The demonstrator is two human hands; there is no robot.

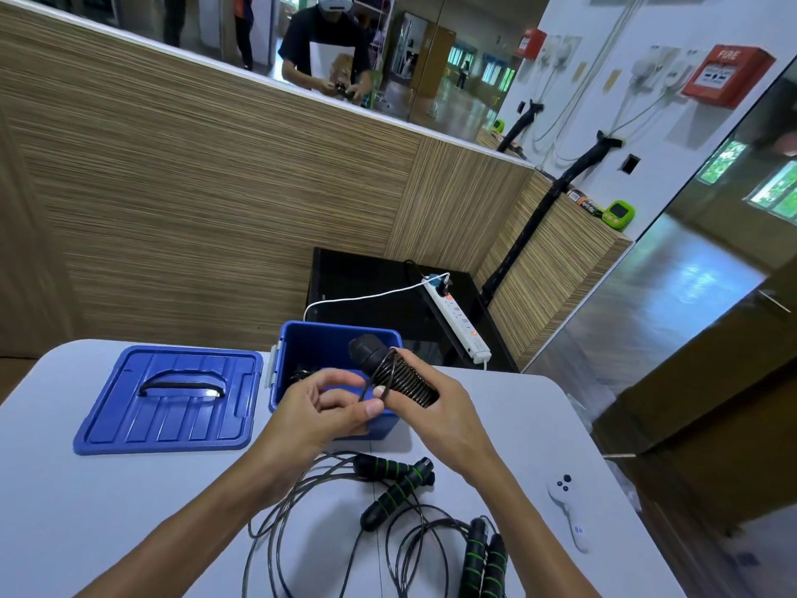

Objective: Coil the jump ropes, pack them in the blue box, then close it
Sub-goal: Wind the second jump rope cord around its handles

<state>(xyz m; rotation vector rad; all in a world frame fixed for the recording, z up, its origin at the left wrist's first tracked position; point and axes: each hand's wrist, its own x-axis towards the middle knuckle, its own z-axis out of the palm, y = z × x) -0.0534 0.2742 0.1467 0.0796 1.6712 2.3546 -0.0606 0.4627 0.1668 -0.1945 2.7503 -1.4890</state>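
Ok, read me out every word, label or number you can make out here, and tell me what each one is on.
"FIRE": on the red alarm box on the white wall.
Smaller print on that box's white panel: too small to read.
Second red box farther along the wall: blurred.
Power strip markings: unreadable.
Blue box, lid, jump rope handles: no text visible.

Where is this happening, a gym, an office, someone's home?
Probably a public hall or sports building, not a home. A big wall mirror reflects a wide polished floor, a red fire alarm hangs on the wall, and jump ropes lie on the table.
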